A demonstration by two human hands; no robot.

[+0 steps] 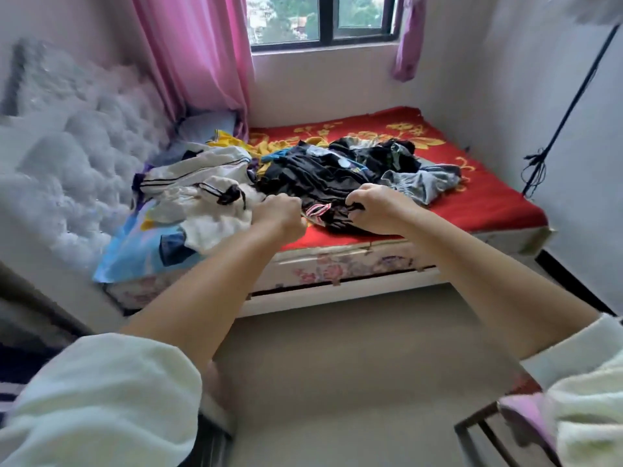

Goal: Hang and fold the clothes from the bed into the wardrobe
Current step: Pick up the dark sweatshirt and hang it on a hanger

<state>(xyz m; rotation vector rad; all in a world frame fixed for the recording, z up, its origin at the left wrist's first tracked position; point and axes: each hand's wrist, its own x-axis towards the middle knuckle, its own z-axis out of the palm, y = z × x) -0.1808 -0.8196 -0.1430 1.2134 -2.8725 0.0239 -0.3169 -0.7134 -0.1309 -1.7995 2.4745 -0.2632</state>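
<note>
**Ann:** Head camera looks down over two outstretched arms at the bed with the red, yellow-flowered blanket (488, 200), and a heap of mixed clothes (269, 170) sits on its near half. Both hands are in!

**Bo:** What have they got?

**Ann:** The left hand (281, 212) is curled tight, pinching one edge of a dark, pleated soft-cloth garment (313, 178). The right hand (377, 208) is curled too, pinching the same garment's near edge, at what looks like a black strap or cord. A red-and-white striped band (318, 209) shows between them.

**Bo:** Tricky to lift?

**Ann:** I'd judge it light and limp, so it will sag and drag its neighbours along, like the cream cloth with black stripes (199, 176) touching it on the left. Best hold is that top edge, hands apart, so it hangs flat.

**Bo:** And the wardrobe?

**Ann:** Not in view. The faded grey-blue denim piece (424, 182) lies just beside the pile's right end, untouched.
</note>
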